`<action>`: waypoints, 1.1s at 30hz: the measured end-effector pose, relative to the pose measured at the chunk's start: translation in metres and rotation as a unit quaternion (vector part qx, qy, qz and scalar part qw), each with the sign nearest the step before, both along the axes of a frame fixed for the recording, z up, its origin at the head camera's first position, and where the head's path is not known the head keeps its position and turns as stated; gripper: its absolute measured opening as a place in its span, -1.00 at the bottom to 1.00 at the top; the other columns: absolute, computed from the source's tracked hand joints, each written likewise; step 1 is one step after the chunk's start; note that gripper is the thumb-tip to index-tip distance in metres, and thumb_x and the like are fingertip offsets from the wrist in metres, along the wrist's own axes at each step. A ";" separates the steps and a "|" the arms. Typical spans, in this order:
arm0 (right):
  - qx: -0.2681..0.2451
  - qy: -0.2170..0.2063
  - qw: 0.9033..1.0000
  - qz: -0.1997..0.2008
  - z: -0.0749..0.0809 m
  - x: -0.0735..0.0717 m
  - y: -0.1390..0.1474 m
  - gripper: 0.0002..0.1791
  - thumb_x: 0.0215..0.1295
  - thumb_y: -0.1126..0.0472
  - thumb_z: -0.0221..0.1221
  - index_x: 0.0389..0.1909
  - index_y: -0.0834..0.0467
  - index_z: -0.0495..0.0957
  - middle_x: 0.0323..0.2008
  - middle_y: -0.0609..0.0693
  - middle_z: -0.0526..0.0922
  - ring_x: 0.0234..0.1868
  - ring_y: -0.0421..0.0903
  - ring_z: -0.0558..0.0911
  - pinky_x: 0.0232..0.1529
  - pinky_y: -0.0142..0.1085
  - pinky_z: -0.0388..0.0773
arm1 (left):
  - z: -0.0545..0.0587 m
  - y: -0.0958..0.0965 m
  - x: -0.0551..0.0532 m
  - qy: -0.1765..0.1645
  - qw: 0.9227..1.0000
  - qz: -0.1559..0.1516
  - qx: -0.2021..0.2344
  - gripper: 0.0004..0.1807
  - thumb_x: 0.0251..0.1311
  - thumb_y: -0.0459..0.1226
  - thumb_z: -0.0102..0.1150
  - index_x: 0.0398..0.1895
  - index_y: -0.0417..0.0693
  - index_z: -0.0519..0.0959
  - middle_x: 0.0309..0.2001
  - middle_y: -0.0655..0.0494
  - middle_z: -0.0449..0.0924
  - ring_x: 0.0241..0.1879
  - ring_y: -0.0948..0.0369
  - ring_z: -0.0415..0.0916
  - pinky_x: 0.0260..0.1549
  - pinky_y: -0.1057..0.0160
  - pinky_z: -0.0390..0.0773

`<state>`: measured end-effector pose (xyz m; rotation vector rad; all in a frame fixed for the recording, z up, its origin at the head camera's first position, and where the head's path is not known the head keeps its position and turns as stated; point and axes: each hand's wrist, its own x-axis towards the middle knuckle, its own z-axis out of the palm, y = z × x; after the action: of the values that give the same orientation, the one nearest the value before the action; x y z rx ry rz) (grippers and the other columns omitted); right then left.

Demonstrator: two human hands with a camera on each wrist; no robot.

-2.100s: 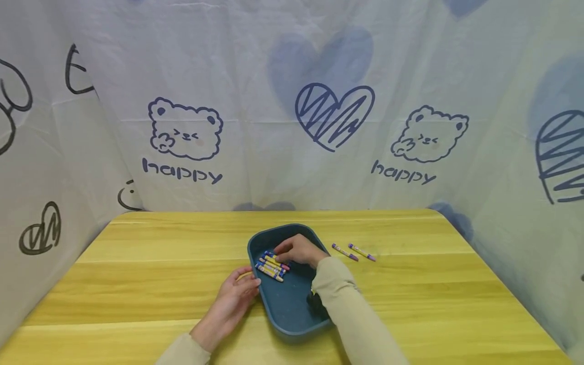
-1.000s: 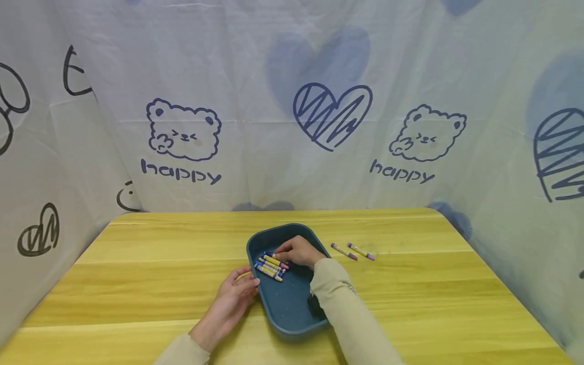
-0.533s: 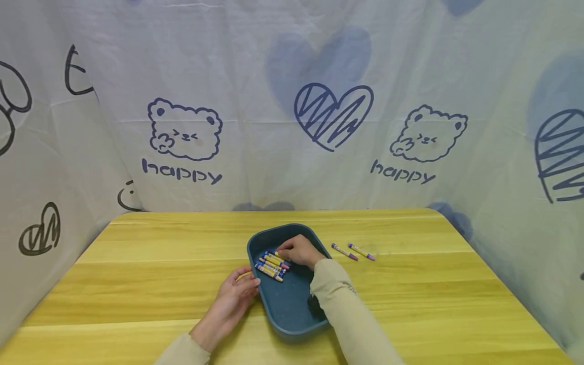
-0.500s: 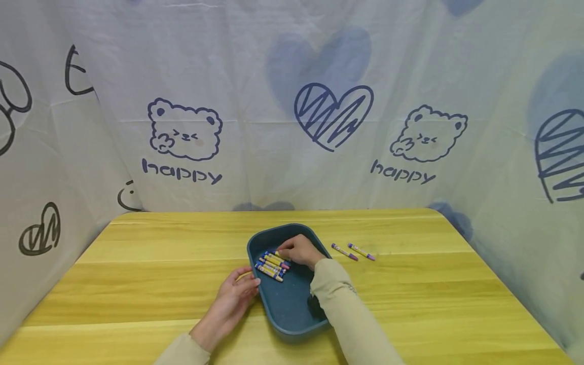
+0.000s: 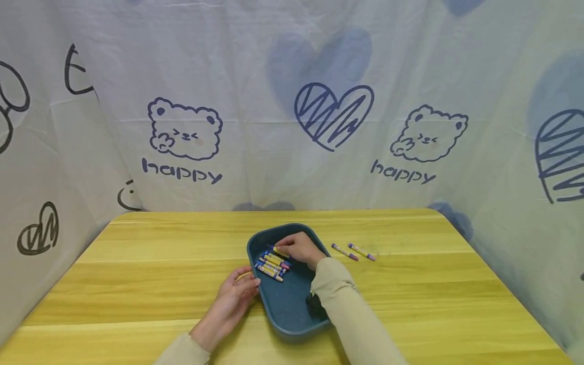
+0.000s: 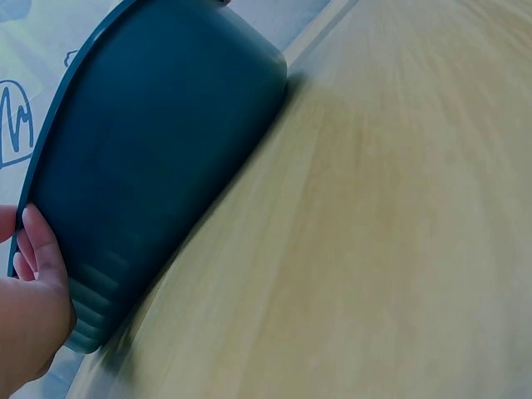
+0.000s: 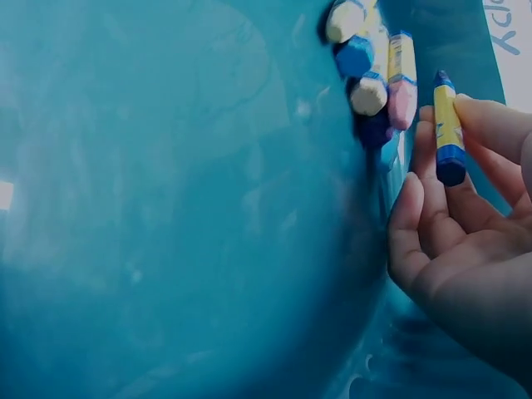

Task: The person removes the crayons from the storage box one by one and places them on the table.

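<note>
My right hand [image 5: 298, 248] is inside the dark teal plastic bin [image 5: 292, 334]. Between thumb and fingers it pinches a dark blue crayon [image 7: 449, 129] with a yellow wrapper, held just off the pile. Beside it, several yellow-wrapped crayons [image 5: 270, 271] lie heaped against the bin's left wall; their blue, white and pink ends show in the right wrist view. My left hand [image 5: 234, 296] grips the bin's left rim, its fingers [image 6: 46, 249] against the outer wall.
A red-purple crayon [image 5: 344, 252] and a lilac-ended crayon [image 5: 362, 252] lie on the wooden table [image 5: 438, 294] right of the bin. A printed white cloth [image 5: 255, 167] hangs behind the table. Something black [image 5: 315, 305] shows under the right wrist.
The dark blue crayon has come up slightly from the back of the pile in my right hand's pinch. My left hand and the bin have stayed put.
</note>
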<state>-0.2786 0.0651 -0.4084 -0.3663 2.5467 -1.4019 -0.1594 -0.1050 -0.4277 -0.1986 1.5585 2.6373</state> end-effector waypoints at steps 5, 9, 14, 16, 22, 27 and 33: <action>-0.025 0.005 1.000 -0.001 0.001 0.000 -0.001 -0.81 0.26 0.23 0.26 -0.17 0.24 0.70 -0.22 0.03 0.69 -0.31 -0.17 0.57 -0.25 -0.31 0.54 | -0.001 0.000 0.000 0.000 1.000 -0.002 0.003 -0.63 0.13 -0.60 0.00 0.01 -0.28 0.27 -0.28 0.07 0.46 -0.38 0.31 0.45 -0.27 0.38 0.50; -0.045 0.005 0.999 0.011 0.006 0.001 0.001 -0.79 0.25 0.20 0.28 -0.17 0.22 0.70 -0.21 0.01 0.68 -0.32 -0.16 0.56 -0.26 -0.29 0.54 | -0.002 0.000 0.001 0.000 1.000 -0.007 0.004 -0.63 0.14 -0.59 0.00 0.02 -0.27 0.27 -0.27 0.06 0.48 -0.37 0.30 0.46 -0.25 0.36 0.50; -0.057 0.006 0.998 0.026 0.020 0.000 0.005 -0.78 0.24 0.18 0.28 -0.14 0.20 0.70 -0.18 0.00 0.68 -0.31 -0.13 0.57 -0.22 -0.24 0.55 | -0.002 0.000 0.001 0.003 1.000 -0.008 0.008 -0.63 0.15 -0.59 0.00 0.02 -0.27 0.27 -0.28 0.07 0.50 -0.38 0.30 0.46 -0.25 0.36 0.49; -0.056 0.006 0.998 0.029 0.028 -0.002 0.006 -0.76 0.25 0.18 0.28 -0.12 0.20 0.69 -0.16 0.01 0.68 -0.27 -0.12 0.58 -0.18 -0.22 0.55 | -0.002 0.000 0.001 0.006 1.000 -0.006 0.010 -0.63 0.14 -0.59 -0.01 0.01 -0.27 0.27 -0.28 0.07 0.49 -0.38 0.30 0.46 -0.26 0.36 0.49; -0.055 0.008 0.998 0.020 0.056 -0.006 0.013 -0.74 0.25 0.19 0.28 -0.08 0.21 0.67 -0.16 0.02 0.67 -0.19 -0.07 0.58 -0.10 -0.20 0.52 | -0.001 -0.001 0.000 0.008 1.000 0.000 0.012 -0.64 0.14 -0.60 -0.01 0.00 -0.26 0.28 -0.28 0.06 0.47 -0.39 0.30 0.45 -0.27 0.36 0.49; -0.047 0.017 0.999 0.016 0.070 -0.012 0.027 -0.72 0.27 0.21 0.26 -0.04 0.22 0.64 -0.10 0.06 0.64 -0.12 -0.01 0.55 -0.05 -0.15 0.50 | -0.002 -0.001 0.000 0.005 1.000 0.000 0.010 -0.64 0.15 -0.60 0.00 0.00 -0.27 0.27 -0.27 0.05 0.47 -0.39 0.30 0.45 -0.28 0.36 0.49; -0.036 0.023 0.999 0.007 0.074 -0.020 0.048 -0.69 0.27 0.23 0.25 0.01 0.24 0.63 0.03 0.11 0.61 0.04 0.05 0.53 0.10 -0.06 0.44 | -0.002 0.000 0.000 0.005 1.000 -0.001 0.009 -0.63 0.14 -0.59 0.03 0.01 -0.27 0.28 -0.29 0.05 0.48 -0.38 0.29 0.45 -0.28 0.37 0.49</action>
<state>-0.2982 0.1132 -0.3340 -0.4315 2.5290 -1.5009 -0.1595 -0.1054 -0.4301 -0.1842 1.5357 2.6540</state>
